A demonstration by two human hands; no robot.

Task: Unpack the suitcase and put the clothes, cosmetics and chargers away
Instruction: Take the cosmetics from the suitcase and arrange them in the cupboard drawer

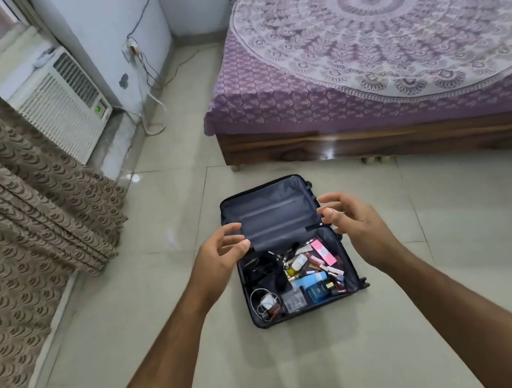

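Pale floor tiles (172,311) carry the open dark fabric suitcase (272,215), cosmetics and chargers inside; left hand (221,254) and right hand (352,221) are held spread, empty, above it, so a first item must be gripped next.

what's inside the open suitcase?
Suitcase lower half: black cables, a white charger, a pink box, blue bottles, small cosmetics. Anything beneath that clutter is hidden. Lid looks empty.
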